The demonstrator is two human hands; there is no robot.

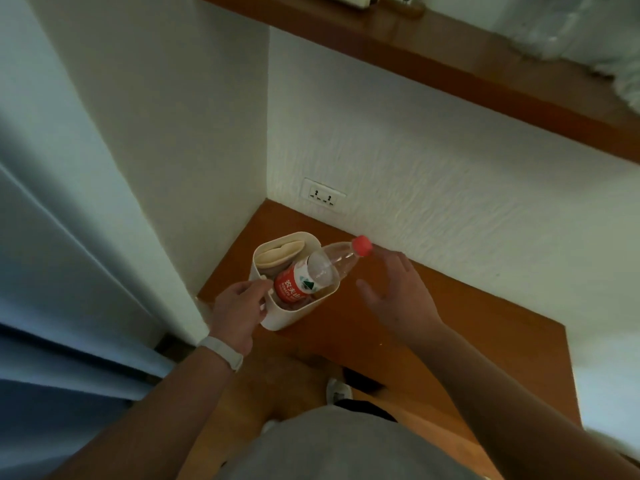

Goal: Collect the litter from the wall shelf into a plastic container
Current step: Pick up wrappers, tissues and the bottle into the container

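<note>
A cream plastic container (294, 315) stands on the lower wooden shelf (450, 323) near the corner. A clear plastic bottle (322, 268) with a red cap and red label leans inside it, its neck sticking out to the right. A beige paper piece (280, 254) lies folded at the container's back. My left hand (239, 306) grips the container's near left rim. My right hand (398, 289) hovers open just right of the bottle's cap, not touching it.
A white wall socket (323, 195) sits low on the textured wall. An upper wooden shelf (450, 60) runs overhead with white items on it. A white wall corner rises at left. My shoe (337, 391) shows on the floor below.
</note>
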